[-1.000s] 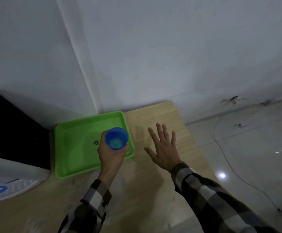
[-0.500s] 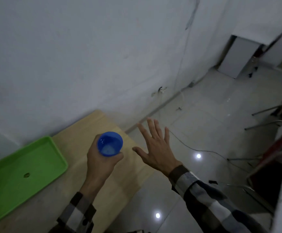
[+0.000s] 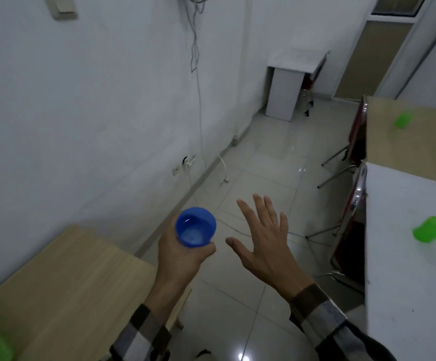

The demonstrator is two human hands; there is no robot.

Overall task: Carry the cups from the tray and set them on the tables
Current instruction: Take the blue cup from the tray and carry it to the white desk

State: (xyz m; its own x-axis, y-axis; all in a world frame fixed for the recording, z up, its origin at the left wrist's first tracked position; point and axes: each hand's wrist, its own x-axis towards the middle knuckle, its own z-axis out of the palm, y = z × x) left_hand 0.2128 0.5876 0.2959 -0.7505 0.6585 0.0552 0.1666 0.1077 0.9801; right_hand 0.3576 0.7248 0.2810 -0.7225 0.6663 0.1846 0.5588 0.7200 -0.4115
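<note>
Over tiled floor (image 3: 258, 162), left hand (image 3: 183, 259) gripping round blue cup (image 3: 195, 227)

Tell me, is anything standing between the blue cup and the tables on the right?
Only open floor. The left hand holds the blue cup; the white table and wooden table each already hold a green cup.
</note>
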